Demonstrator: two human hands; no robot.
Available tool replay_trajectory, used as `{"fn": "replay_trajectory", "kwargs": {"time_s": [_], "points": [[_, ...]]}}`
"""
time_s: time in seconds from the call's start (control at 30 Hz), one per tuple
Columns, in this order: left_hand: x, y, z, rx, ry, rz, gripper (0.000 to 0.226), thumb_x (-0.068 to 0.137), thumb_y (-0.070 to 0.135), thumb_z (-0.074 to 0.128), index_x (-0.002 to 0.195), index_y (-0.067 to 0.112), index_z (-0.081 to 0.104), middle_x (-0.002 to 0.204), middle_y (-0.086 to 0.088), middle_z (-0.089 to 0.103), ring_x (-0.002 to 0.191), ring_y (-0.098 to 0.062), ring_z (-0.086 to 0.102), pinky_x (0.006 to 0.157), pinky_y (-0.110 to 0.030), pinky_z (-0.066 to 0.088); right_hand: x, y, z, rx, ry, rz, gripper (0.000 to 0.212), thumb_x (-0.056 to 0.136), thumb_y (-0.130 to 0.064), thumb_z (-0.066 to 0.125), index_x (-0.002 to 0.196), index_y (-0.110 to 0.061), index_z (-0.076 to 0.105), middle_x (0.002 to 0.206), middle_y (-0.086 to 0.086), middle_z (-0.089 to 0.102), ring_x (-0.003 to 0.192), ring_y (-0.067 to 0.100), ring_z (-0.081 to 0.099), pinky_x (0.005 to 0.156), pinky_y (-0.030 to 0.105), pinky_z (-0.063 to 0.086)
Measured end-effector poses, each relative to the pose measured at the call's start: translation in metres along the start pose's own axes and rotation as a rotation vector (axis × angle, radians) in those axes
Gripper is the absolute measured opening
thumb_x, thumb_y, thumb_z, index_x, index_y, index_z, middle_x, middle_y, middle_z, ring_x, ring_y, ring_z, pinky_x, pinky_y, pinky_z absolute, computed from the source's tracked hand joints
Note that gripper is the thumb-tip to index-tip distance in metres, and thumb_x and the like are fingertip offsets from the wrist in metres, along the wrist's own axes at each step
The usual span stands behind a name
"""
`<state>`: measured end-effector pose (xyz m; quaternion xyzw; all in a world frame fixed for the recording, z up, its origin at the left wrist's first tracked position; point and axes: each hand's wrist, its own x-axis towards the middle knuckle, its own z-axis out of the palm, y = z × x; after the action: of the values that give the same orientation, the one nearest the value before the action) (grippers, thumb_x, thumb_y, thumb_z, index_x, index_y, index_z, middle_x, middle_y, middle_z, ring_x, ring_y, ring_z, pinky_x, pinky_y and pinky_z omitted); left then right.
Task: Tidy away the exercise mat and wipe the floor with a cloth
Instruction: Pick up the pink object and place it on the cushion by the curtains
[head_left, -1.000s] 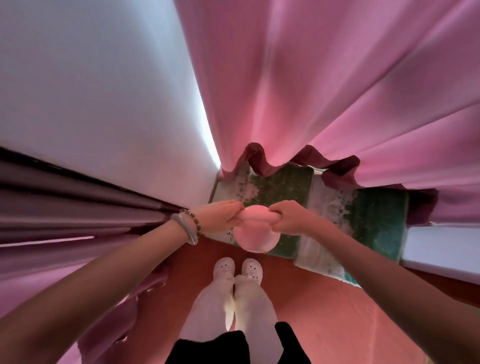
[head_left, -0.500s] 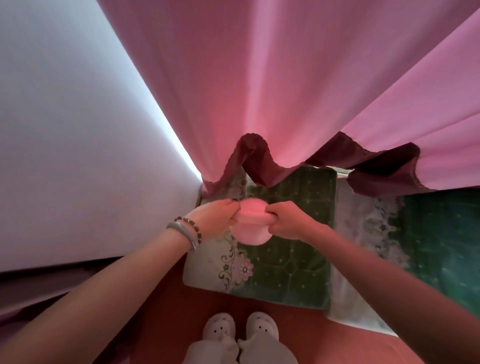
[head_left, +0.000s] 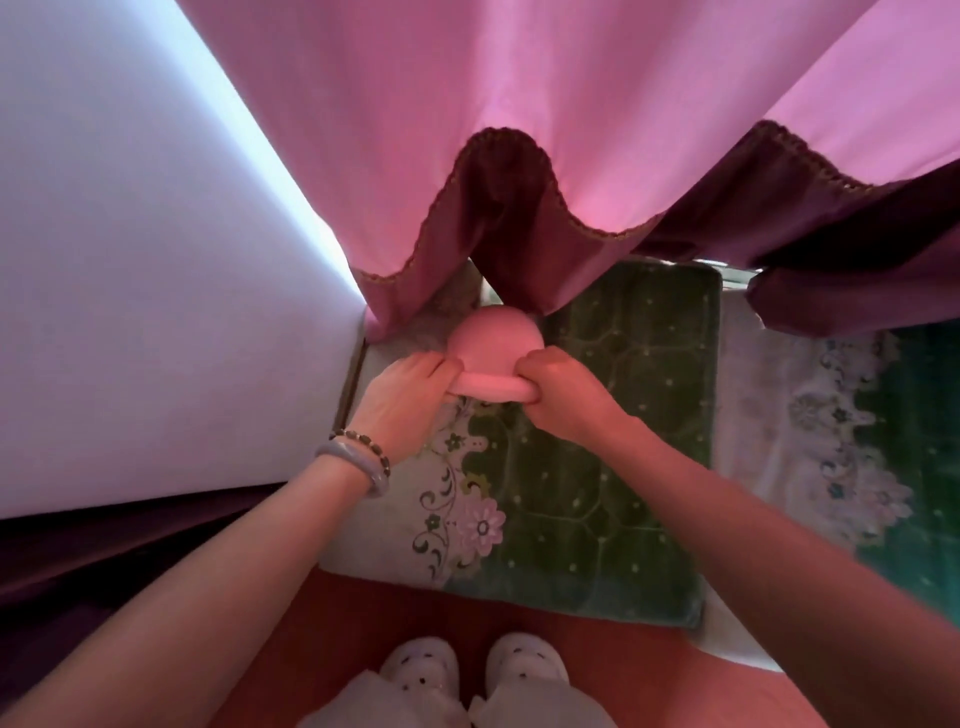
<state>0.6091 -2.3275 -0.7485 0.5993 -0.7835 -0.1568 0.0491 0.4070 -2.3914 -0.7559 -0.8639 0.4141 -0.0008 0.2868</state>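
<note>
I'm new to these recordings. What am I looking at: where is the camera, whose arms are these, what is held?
No machine here: a person works with bare hands. The one camera sits on the person's head and looks down, so the arms enter from the bottom and the shoes show below. The left hand and right hand both grip a pink object, apparently the rolled mat, fingers curled round it from either side. Beneath lies a green flowered rug on the red floor, a second rug to its right. A pink curtain hangs behind, beside a white wall.
</note>
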Motion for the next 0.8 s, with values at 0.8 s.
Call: {"fn": "replay_trajectory", "kwargs": {"time_s": [0.8], "points": [[-0.086,0.005,0.122,0.030,0.079,0.170,0.023,0.077,0.015,0.050,0.073,0.017,0.072,0.073,0.005,0.069,0.086,-0.017,0.044,0.077,-0.029,0.033,-0.087,0.014,0.114,-0.372,-0.082,-0.347,0.027,0.053,-0.023,0.083,0.078,-0.017,0.076,0.098,0.003,0.071,0.098,0.023,0.065,0.082,0.031,0.053]]}}
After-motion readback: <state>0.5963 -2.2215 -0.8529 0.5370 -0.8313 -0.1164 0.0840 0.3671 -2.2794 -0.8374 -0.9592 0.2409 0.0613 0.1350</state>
